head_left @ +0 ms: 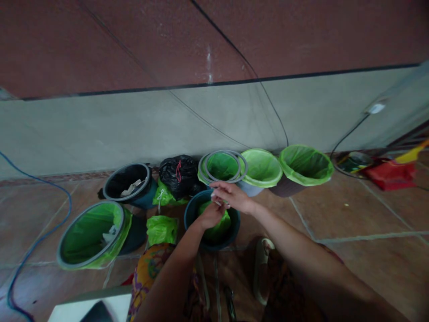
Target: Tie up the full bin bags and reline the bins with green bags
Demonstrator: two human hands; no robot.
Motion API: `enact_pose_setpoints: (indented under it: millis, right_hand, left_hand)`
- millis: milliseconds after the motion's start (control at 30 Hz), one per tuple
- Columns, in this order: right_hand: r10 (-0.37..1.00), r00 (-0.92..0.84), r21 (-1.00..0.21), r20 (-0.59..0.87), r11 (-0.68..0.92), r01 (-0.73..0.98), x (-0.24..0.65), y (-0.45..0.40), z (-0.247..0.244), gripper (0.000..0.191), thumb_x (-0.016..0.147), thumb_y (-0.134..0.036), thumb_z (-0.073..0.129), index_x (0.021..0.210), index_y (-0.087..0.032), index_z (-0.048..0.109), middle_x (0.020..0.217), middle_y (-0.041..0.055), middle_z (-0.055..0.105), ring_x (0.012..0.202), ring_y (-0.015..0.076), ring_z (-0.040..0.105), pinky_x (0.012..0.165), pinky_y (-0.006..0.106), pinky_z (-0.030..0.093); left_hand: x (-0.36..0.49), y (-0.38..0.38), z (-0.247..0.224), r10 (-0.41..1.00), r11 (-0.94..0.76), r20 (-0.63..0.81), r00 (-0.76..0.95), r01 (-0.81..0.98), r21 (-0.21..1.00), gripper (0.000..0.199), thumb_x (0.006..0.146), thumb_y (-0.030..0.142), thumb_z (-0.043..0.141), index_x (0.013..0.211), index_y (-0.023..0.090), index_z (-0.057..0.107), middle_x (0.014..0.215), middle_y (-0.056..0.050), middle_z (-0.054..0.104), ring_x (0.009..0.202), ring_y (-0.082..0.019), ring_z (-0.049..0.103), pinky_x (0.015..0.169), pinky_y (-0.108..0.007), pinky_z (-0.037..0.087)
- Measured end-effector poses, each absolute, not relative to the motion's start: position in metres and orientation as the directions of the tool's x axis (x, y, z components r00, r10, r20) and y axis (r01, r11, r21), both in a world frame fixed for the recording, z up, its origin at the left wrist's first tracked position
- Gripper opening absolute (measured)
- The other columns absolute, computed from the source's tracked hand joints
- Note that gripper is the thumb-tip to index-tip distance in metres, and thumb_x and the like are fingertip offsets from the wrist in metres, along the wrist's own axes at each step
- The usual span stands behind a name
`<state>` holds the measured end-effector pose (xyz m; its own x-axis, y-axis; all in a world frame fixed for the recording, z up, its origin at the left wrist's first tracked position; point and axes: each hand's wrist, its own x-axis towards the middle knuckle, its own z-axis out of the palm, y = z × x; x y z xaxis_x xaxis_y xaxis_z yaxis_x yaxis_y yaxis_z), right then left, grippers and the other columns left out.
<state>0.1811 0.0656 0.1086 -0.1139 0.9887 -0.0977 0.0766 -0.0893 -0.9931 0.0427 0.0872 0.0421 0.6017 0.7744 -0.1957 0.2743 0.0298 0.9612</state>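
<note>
My left hand [212,215] and my right hand [234,197] meet over a dark blue-green bin [188,220]. Inside that bin lies a bright green plastic bag [219,230], directly below my fingers. Both hands are closed, fingertips pinched close together. Something thin and whitish shows between them, too small to name. Left of the bin, a green plastic bag [162,230] rests on the floor. Behind it sit a black bag tied with red string [179,174] and a green bag with a white tie [164,194].
Along the wall stand green-lined bins [263,167] [304,165], one with loose grey rings [241,167]. To the left are a black-lined bin [125,197] and a green-lined bin [62,248], both holding paper. A blue cable [42,237] crosses the floor; a red dustpan [392,174] lies right.
</note>
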Motion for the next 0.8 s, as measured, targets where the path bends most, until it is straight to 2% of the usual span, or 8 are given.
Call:
enact_pose_setpoints:
  millis: [67,133,200,300,400,567,667,800]
  right_hand:
    - [0.996,0.045,-0.991,-0.081,-0.076,-0.109,0.188,0.070,0.108,0.044,0.094,-0.048,0.041,0.128,-0.021,0.052,0.096,0.0066,0.072,0.090,0.0164,0.066,0.078,0.029,0.050]
    - [0.984,0.152,-0.994,-0.092,-0.082,-0.073,0.195,0.073,0.104,0.048,0.097,-0.051,0.033,0.130,-0.021,0.051,0.104,0.0088,0.071,0.099,0.0175,0.065,0.086,0.031,0.049]
    - [0.990,0.103,-0.975,-0.100,-0.118,0.189,0.199,0.073,0.095,0.041,0.096,-0.046,0.038,0.121,-0.020,0.058,0.103,0.0087,0.071,0.099,0.0190,0.065,0.088,0.032,0.048]
    - [0.978,-0.108,-0.795,-0.177,-0.077,0.602,0.197,0.064,0.083,0.029,0.094,-0.036,0.046,0.108,-0.019,0.065,0.100,0.0083,0.071,0.093,0.0206,0.064,0.085,0.033,0.046]
    - [0.947,-0.134,-0.665,-0.291,-0.100,0.740,0.193,0.053,0.080,0.030,0.095,-0.033,0.046,0.113,-0.017,0.064,0.094,0.0088,0.071,0.082,0.0188,0.064,0.075,0.029,0.045]
    - [0.917,-0.174,-0.612,-0.358,-0.090,0.786,0.193,0.051,0.087,0.018,0.091,-0.026,0.053,0.097,-0.016,0.068,0.072,0.0041,0.067,0.065,0.0144,0.058,0.061,0.024,0.038]
    - [0.930,-0.141,-0.581,-0.338,-0.089,0.809,0.194,0.055,0.095,0.024,0.093,-0.027,0.050,0.085,-0.017,0.070,0.063,0.0026,0.064,0.059,0.0131,0.055,0.059,0.024,0.036]
    - [0.877,-0.221,-0.532,-0.427,-0.046,0.846,0.195,0.056,0.101,0.025,0.090,-0.027,0.052,0.082,-0.016,0.073,0.067,0.0026,0.068,0.062,0.0122,0.057,0.058,0.022,0.036]
  left_hand:
    - [0.042,0.088,0.042,0.751,0.008,-0.197,0.630,0.289,0.957,0.021,0.082,0.034,0.057,0.076,0.019,0.070,0.066,-0.003,0.062,0.064,-0.016,0.052,0.062,-0.023,0.042]
    - [0.039,0.089,0.042,0.722,0.006,-0.210,0.659,0.298,0.955,0.030,0.087,0.040,0.052,0.076,0.018,0.069,0.057,-0.001,0.054,0.055,-0.013,0.046,0.054,-0.023,0.037]
    - [0.036,0.090,0.041,0.704,0.024,-0.228,0.673,0.298,0.954,0.036,0.087,0.046,0.051,0.070,0.018,0.066,0.052,0.001,0.049,0.049,-0.012,0.040,0.049,-0.023,0.032]
    - [0.031,0.092,0.039,0.678,0.057,-0.273,0.683,0.322,0.945,0.046,0.087,0.054,0.049,0.058,0.019,0.055,0.047,0.003,0.043,0.043,-0.010,0.036,0.045,-0.023,0.027]
    - [0.030,0.093,0.037,0.693,0.103,-0.313,0.649,0.341,0.934,0.049,0.088,0.056,0.047,0.056,0.019,0.051,0.046,0.004,0.041,0.041,-0.009,0.036,0.043,-0.022,0.027]
    - [0.034,0.095,0.039,0.771,0.256,-0.372,0.516,0.283,0.924,0.040,0.088,0.045,0.051,0.061,0.016,0.056,0.053,0.001,0.052,0.043,-0.009,0.046,0.045,-0.021,0.035]
    - [0.034,0.098,0.041,0.809,0.354,-0.417,0.415,0.223,0.908,0.026,0.085,0.033,0.059,0.067,0.014,0.063,0.060,-0.001,0.059,0.049,-0.010,0.053,0.050,-0.022,0.041]
    - [0.031,0.103,0.041,0.848,0.250,-0.391,0.358,0.381,0.890,0.010,0.077,0.016,0.063,0.079,0.012,0.072,0.059,0.000,0.062,0.051,-0.010,0.054,0.054,-0.022,0.042]
